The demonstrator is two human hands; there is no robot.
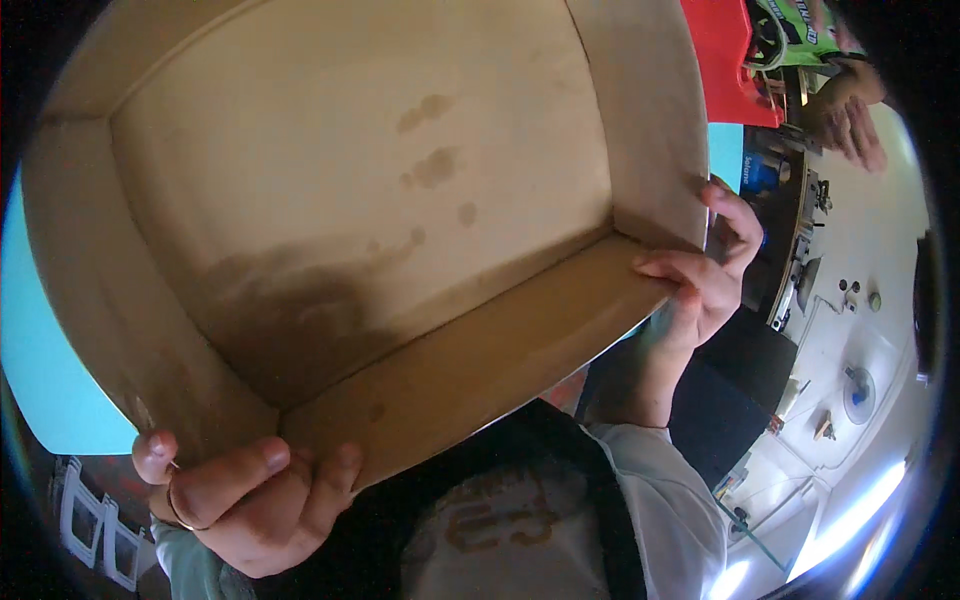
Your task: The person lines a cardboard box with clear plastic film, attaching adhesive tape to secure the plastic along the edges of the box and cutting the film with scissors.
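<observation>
A shallow open cardboard box or box lid (350, 190), brown inside with several darker stains, is held up close and fills most of the view. It is tilted, so its inside faces me. My left hand (250, 500) grips its lower left corner, fingers curled over the rim. At the right corner, my right hand (705, 265) clasps the wall, with fingers over the edge. Nothing lies inside the box. Its outer side is hidden from me.
Behind the box shows a light blue tabletop (60, 370). A red plastic object (725, 70) stands at the upper right, near a green package (800, 35). Another person's hand (855, 130) is beside it. A white plastic stool (100, 525) is at the lower left, a wall fan (858, 395) at the right.
</observation>
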